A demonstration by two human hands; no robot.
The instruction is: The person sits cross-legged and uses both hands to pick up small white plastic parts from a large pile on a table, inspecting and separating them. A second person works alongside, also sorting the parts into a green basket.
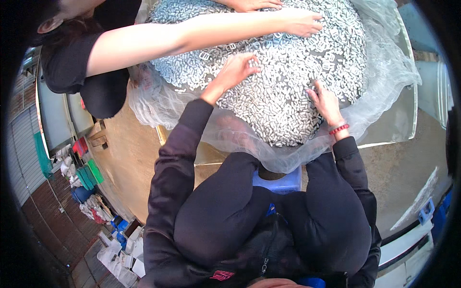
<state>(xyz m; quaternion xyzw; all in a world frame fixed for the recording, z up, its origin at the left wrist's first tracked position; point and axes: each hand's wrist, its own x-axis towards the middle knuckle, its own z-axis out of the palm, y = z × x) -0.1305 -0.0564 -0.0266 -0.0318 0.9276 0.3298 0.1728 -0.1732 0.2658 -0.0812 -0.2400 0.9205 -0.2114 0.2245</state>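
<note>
A wide heap of small silvery metal pieces [269, 105] lies spread out before me. Among them are buckle-like frames with slots, such as the buckle [204, 56] left of centre. My left hand [236, 72] rests over the heap's left part, its thumb and forefinger apart in a curve and nothing visible between them. On the right side, my right hand [327, 103] touches the pieces with its forefinger and thumb slightly apart; its other fingers are partly curled. A red bead bracelet [339, 129] circles that wrist.
Sheer white netting [384, 91] lies under the heap and drapes over the table edge toward my knees. Another person's arm [192, 32] reaches across from the left, that hand [303, 23] on the far pieces. Below me is a blue plastic stool [283, 185].
</note>
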